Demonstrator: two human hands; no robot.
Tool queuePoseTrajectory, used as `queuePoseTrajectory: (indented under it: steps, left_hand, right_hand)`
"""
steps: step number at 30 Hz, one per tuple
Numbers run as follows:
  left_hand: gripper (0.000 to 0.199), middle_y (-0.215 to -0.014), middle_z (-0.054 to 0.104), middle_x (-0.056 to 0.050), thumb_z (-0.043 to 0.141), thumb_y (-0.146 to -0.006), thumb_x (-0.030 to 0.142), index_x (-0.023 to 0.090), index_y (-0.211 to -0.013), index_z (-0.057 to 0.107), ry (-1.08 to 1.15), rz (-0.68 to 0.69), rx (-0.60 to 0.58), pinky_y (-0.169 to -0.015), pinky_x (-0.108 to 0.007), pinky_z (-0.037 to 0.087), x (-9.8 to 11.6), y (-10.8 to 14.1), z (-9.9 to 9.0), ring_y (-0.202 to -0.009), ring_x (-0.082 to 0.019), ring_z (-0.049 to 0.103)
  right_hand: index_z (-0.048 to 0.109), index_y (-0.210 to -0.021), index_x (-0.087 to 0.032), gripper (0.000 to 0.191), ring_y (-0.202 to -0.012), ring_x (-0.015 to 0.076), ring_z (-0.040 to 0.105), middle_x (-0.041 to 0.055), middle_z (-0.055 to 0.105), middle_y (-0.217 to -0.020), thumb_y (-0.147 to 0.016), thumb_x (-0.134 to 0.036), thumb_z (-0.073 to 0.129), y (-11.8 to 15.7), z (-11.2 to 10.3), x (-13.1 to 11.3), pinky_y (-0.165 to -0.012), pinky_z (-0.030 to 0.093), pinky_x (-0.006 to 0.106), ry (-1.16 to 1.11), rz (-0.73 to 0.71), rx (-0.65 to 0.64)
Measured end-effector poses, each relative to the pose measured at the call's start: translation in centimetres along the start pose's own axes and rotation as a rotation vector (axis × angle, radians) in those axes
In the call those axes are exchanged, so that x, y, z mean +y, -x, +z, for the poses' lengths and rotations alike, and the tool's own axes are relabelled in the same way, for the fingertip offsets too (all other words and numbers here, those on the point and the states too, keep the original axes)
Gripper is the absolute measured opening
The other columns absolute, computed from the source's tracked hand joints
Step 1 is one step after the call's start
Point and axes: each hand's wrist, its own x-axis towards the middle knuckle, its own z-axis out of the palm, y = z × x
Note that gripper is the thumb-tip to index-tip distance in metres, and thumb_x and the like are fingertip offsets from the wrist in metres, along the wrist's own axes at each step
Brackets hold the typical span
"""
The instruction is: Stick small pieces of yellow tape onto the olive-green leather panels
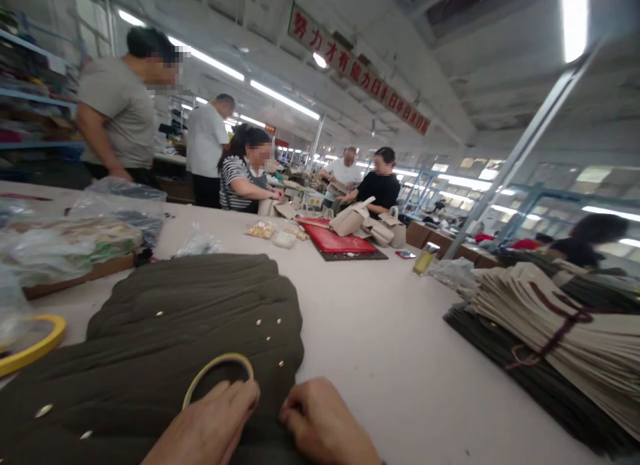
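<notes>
My left hand (220, 415) is closed around the near side of a yellow tape roll (215, 362), which is tilted above dark olive quilted fabric (200, 318). Small shiny metal bits dot that fabric. Beside it, over the fabric's right edge, my right hand (320, 412) has its fingers curled and pressed together. Whatever they pinch, if anything, is too small or hidden to make out. A gap separates the two hands.
A larger yellow tape roll (37, 348) lies at the left, by bagged items in a cardboard tray (85, 275). Tied beige pieces (560, 325) rest on dark fabric at the right. Farther back are a red board (335, 238), a small bottle (425, 258) and several people.
</notes>
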Motion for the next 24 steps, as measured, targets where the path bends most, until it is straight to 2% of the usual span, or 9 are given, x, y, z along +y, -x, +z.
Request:
queuePoseTrajectory:
  steps: [2,4,8,11,14,17,21,24]
  left_hand:
    - [0.028,-0.085,0.069,-0.001,0.034,-0.092,0.015,0.024,-0.093,0.061,0.026,-0.033,-0.008,-0.070,-0.025,0.051,0.3,-0.1,-1.3,-0.078,-0.016,0.065]
    - [0.026,-0.087,0.069,-0.001,0.033,-0.095,0.020,0.023,-0.099,0.059,0.041,0.006,0.034,-0.071,-0.026,0.052,0.4,-0.3,-1.9,-0.080,-0.017,0.066]
    - [0.026,-0.094,0.071,-0.002,0.034,-0.098,0.023,0.023,-0.119,0.049,0.109,0.146,0.123,-0.070,-0.024,0.054,0.5,-0.2,-1.8,-0.081,-0.016,0.069]
    - [0.036,-0.103,0.072,-0.004,0.035,-0.098,0.023,0.022,-0.134,0.034,0.111,0.142,0.114,-0.071,-0.024,0.055,0.7,0.1,-1.6,-0.086,-0.016,0.071]
    - [0.035,-0.104,0.072,-0.005,0.037,-0.098,0.025,0.022,-0.132,0.032,0.094,0.080,0.074,-0.069,-0.026,0.056,1.0,0.2,-1.6,-0.086,-0.018,0.071]
    - [0.031,-0.100,0.072,-0.003,0.038,-0.098,0.025,0.024,-0.128,0.034,0.103,0.071,0.048,-0.066,-0.026,0.056,1.2,0.2,-1.4,-0.083,-0.018,0.072]
    - [0.029,-0.088,0.073,0.001,0.038,-0.096,0.019,0.025,-0.124,0.037,0.128,0.116,0.102,-0.061,-0.021,0.053,1.1,0.3,-0.6,-0.076,-0.015,0.072]
    - [0.023,-0.081,0.072,0.003,0.038,-0.093,0.016,0.025,-0.113,0.047,0.114,0.139,0.143,-0.056,-0.019,0.050,0.4,0.2,0.1,-0.068,-0.014,0.071]
  right_hand:
    - [0.078,-0.072,-0.019,0.025,-0.058,0.0159,0.065,0.0010,0.072,-0.062,-0.073,-0.010,0.055,0.4,-1.0,0.2,-0.052,0.041,0.020,-0.043,-0.048,-0.076]
    - [0.076,-0.070,-0.017,0.020,-0.055,0.0147,0.061,0.0005,0.070,-0.060,-0.076,-0.013,0.057,0.1,-1.2,0.6,-0.051,0.041,0.021,-0.120,-0.064,-0.103]
    - [0.074,-0.088,-0.017,0.016,-0.071,0.0163,0.064,0.0037,0.073,-0.081,-0.082,-0.020,0.059,-0.2,-0.9,0.1,-0.066,0.049,0.025,-0.383,-0.171,0.148]
    - [0.071,-0.095,-0.017,0.016,-0.076,0.0165,0.064,0.0051,0.071,-0.087,-0.082,-0.017,0.061,0.1,-1.0,-1.3,-0.070,0.051,0.026,-0.455,-0.358,0.234]
    - [0.068,-0.098,-0.017,0.018,-0.075,0.0159,0.063,0.0061,0.069,-0.088,-0.082,-0.012,0.060,0.5,-1.0,-2.3,-0.071,0.051,0.027,-0.408,-0.512,0.273]
    - [0.067,-0.093,-0.016,0.014,-0.078,0.0167,0.063,0.0072,0.069,-0.085,-0.085,-0.010,0.057,0.6,-0.6,-2.4,-0.072,0.050,0.027,-0.329,-0.591,0.310]
    - [0.065,-0.083,-0.017,0.015,-0.069,0.0147,0.062,0.0047,0.068,-0.075,-0.082,-0.008,0.054,0.7,0.6,-2.1,-0.066,0.048,0.025,-0.239,-0.598,0.383]
    - [0.063,-0.074,-0.018,0.015,-0.057,0.0123,0.057,0.0013,0.063,-0.064,-0.075,-0.007,0.052,0.3,1.7,-1.8,-0.056,0.043,0.022,-0.181,-0.602,0.528]
